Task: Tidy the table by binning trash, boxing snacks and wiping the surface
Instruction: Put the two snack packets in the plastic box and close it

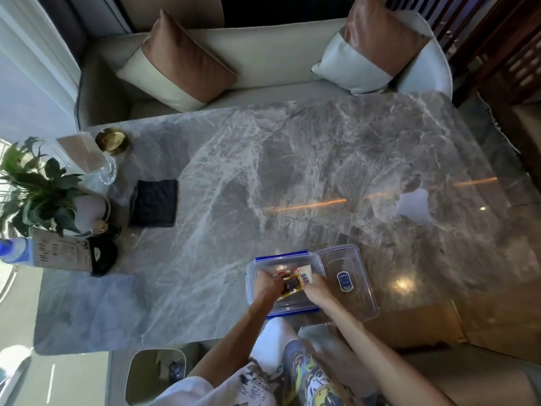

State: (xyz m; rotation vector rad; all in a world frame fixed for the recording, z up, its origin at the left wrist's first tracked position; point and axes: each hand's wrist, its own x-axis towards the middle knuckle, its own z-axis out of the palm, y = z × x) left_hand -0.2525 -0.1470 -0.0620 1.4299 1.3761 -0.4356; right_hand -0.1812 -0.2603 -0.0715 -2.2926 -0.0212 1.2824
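We have our left hand (265, 284) and right hand (317, 290) down in the clear box (249, 278) at the desk's (292, 171) near edge, fingers curled on the snack packets (291, 285), bedding them flat, we reckon, so the lid (348, 284) lying just right will close.

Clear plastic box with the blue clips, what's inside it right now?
Snack packets: one yellow and dark, one white with a barcode. The left grip and right grip hold them, hiding whatever lies beneath.

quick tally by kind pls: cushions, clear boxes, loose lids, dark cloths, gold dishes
cushions: 2
clear box: 1
lid: 1
dark cloth: 1
gold dish: 1
total: 6
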